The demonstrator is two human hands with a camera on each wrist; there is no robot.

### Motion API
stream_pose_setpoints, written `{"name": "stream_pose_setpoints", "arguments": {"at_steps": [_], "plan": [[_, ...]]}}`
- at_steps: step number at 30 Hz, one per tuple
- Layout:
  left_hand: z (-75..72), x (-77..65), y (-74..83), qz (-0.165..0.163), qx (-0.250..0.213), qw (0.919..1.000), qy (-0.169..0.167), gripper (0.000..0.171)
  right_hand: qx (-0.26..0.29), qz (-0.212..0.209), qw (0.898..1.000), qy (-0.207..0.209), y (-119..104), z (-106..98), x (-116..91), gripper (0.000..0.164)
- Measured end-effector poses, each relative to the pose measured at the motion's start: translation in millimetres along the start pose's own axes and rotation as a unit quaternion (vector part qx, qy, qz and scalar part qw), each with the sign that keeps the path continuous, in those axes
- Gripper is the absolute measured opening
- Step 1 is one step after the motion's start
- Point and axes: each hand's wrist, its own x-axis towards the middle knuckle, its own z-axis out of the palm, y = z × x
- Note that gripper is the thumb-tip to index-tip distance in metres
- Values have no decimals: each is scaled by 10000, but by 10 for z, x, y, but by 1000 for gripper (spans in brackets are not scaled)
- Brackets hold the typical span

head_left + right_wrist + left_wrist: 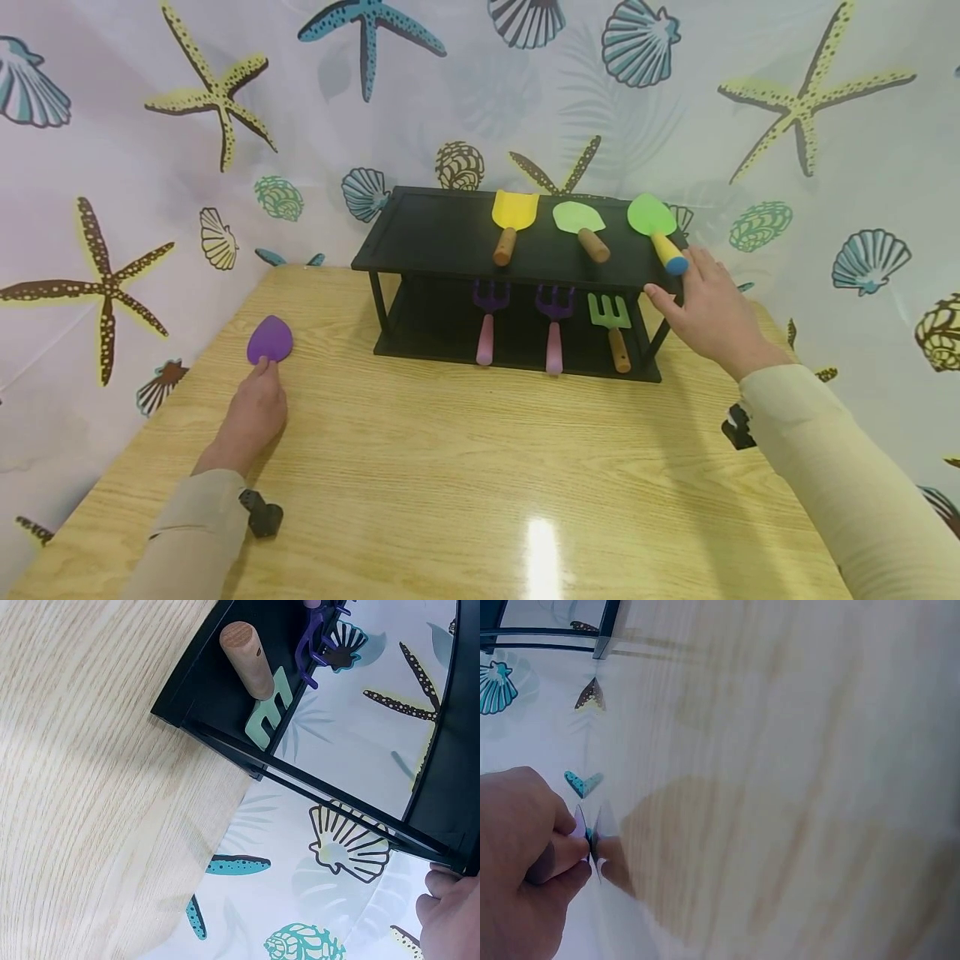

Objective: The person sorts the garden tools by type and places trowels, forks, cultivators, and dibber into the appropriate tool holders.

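Note:
At the left of the table my left hand (253, 410) holds a small toy shovel with a purple blade (271, 339); its handle is hidden in the grip. The left wrist view shows thumb and fingers (574, 874) pinching it close over the tabletop, the blade nearly edge-on. My right hand (712, 308) grips the right end of a black two-tier rack (442, 225), thumb at the front edge of the upper shelf. Beside those fingers lies a green shovel with a yellow, blue-tipped handle (666, 250). In the right wrist view, fingertips (439, 889) show under the shelf's end.
A yellow shovel (515, 210) and a pale green shovel (579, 218) lie on the upper shelf. On the lower one are two purple forks with pink handles (486, 337) (553, 346) and a green fork (611, 312). A patterned curtain (480, 100) hangs behind the wooden table (450, 467).

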Motion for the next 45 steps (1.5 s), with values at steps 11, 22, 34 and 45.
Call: {"name": "stream_pose_setpoints", "arguments": {"at_steps": [11, 22, 34, 45], "plan": [[-64, 41, 16, -518, -394, 9945, -821, 42, 11, 3, 10000, -3, -7, -3, 0, 92], [-122, 118, 60, -418, -463, 9947, -816, 43, -17, 26, 10000, -4, 9, 7, 7, 93], [-276, 353, 172, 124, -359, 9987, -336, 42, -26, 86, 9999, -96, 11, 4, 3, 96], [-442, 564, 311, 152, -348, 9981, -493, 45, -81, 95, 9999, -100, 13, 6, 6, 97]]}}
